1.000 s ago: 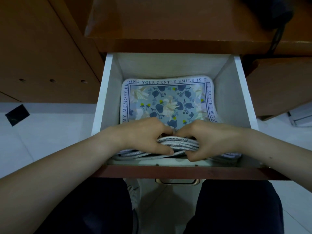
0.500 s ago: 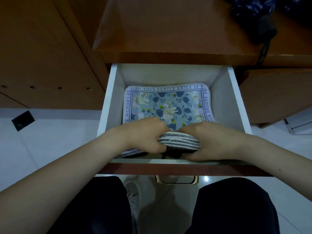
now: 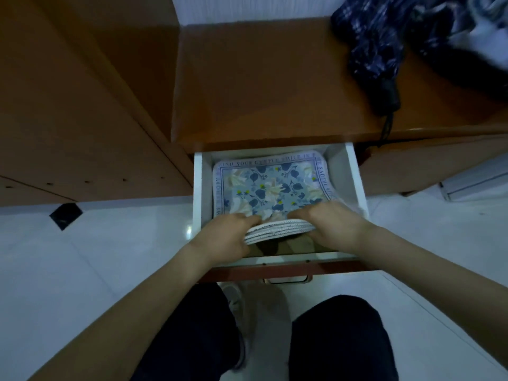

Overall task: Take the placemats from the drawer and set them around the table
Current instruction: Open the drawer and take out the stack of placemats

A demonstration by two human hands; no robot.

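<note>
A stack of several placemats (image 3: 270, 187), blue floral with a lettered border, lies in the open white drawer (image 3: 354, 174). My left hand (image 3: 225, 236) grips the stack's near left edge, fingers curled over the layered white rims. My right hand (image 3: 334, 225) grips the near right edge the same way. The near edge is lifted off the drawer floor, so a dark gap shows beneath it. The far part of the stack still rests inside the drawer.
A brown wooden top (image 3: 275, 78) overhangs the drawer, with a folded dark blue umbrella (image 3: 376, 50) at its right. A brown cabinet panel (image 3: 77, 105) stands to the left. White tiled floor (image 3: 110, 243) surrounds my dark-trousered legs (image 3: 341, 342). The drawer's metal handle (image 3: 288, 279) faces me.
The near edge of the stack has risen from the drawer floor in both hands. The camera has pulled back and up, showing more of the wooden top and the umbrella.
</note>
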